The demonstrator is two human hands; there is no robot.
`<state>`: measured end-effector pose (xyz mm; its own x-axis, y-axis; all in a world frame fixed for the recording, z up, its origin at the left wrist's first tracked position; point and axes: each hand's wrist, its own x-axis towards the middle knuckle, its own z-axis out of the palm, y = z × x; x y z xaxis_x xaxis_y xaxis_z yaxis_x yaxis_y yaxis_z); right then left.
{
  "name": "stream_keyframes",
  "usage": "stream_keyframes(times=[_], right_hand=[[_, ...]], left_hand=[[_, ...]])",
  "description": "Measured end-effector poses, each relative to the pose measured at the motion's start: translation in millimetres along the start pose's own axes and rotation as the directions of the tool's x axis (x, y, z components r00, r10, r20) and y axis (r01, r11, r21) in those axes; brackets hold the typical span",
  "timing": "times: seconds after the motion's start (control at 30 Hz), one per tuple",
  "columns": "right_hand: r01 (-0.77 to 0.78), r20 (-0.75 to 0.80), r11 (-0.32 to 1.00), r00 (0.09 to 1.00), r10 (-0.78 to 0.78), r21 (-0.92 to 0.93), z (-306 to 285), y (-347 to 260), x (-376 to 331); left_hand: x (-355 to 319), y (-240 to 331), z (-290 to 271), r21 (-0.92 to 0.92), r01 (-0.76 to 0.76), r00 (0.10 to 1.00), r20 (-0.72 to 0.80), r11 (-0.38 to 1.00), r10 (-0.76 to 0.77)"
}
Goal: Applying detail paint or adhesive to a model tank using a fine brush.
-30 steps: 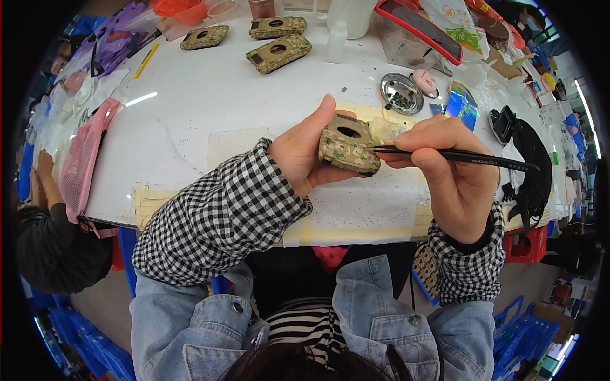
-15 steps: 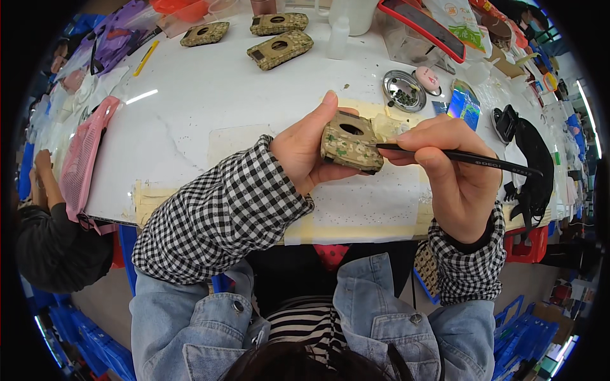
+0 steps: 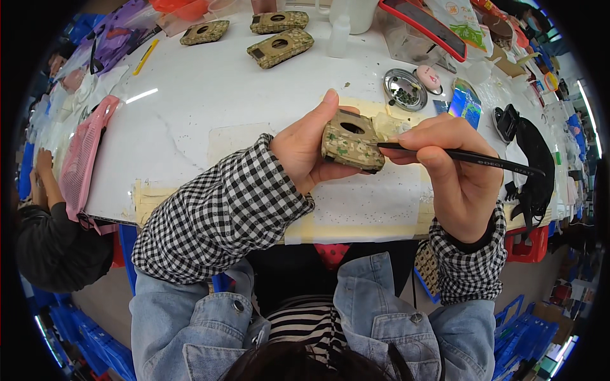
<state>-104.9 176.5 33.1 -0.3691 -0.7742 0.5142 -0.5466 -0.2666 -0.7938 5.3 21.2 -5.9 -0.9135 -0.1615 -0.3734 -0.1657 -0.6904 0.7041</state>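
Since a second ago: slight view shift; hull (image 3: pixel 352 143) and black tool (image 3: pixel 489 160) barely moved.
I see left grip (image 3: pixel 297 149) pinching hull above the counter (image 3: pixel 190 95), right grip (image 3: pixel 454 184) pinching tool, tip at hull's right edge, contact unclear. Three other hulls (image 3: pixel 281 53) on the counter's far side.

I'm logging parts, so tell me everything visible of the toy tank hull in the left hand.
The toy tank hull wears tan, brown and green camouflage, looks plastic, and has a dark rounded opening on top. It sits tilted in the left hand above the table; black tweezers point at its right side, contact unclear.
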Motion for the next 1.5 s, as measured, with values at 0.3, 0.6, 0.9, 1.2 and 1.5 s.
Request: stream_keyframes(times=[0.3, 0.6, 0.9, 1.2, 1.5], right_hand=[[0.027, 0.143, 0.993, 0.990, -0.010, -0.116, -7.2, -2.0, 1.4], [0.095, -0.079, 0.995, 0.993, -0.093, 0.019, -4.8, -0.5, -3.4], [0.006, -0.206, 0.771, 0.962, -0.177, -0.637, -24.9, 13.7, -18.5], [-0.003, -0.156, 0.706, 0.976, -0.152, -0.708, -15.3, 43.0, -17.0], [-0.009, -0.177, 0.741, 0.973, -0.148, -0.671, -13.9, 45.0, -16.8]], left_hand=[[-0.9, 0.5, 0.8, 0.004, 0.002, 1.000, -0.008, 1.000, -0.002], [0.9, -0.2, -1.0, 0.016, 0.018, 0.999, -0.051, 1.000, -0.018], [5.4, -2.8, -3.8, -0.045, 0.012, 0.999, -0.036, 0.999, -0.013], [5.0, -2.1, -5.1, -0.054, 0.002, 0.999, -0.054, 0.999, -0.005], [6.0, -4.1, -7.1, -0.071, -0.014, 0.999, -0.041, 0.997, 0.011]])
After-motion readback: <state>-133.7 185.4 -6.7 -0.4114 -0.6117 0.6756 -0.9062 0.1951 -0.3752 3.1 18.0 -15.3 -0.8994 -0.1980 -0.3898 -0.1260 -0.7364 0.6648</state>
